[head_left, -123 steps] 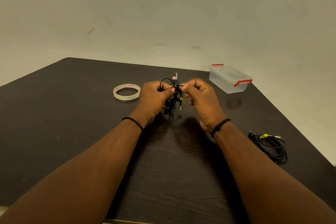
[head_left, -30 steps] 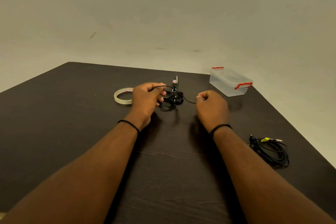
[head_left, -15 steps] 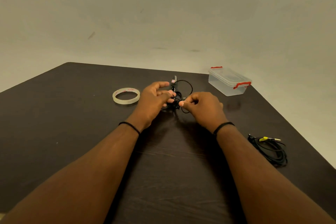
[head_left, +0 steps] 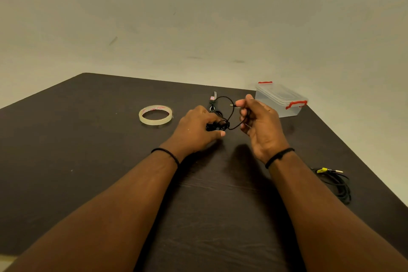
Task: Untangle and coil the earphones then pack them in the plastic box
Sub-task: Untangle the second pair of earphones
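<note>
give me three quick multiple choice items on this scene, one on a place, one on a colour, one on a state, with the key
1. Where does the clear tape roll lie on the dark wooden table?
A. left of the hands
B. inside the box
C. by the spare cable

2. What colour are the latches on the clear plastic box?
A. blue
B. red
C. green

3. How is that box?
A. lid off
B. tipped over
C. lid on

Key: 1 A, it lies beyond the left hand. 2 B, both clips are red. 3 C, the lid sits latched while the right hand and left hand hold the tangled black earphones.
</note>
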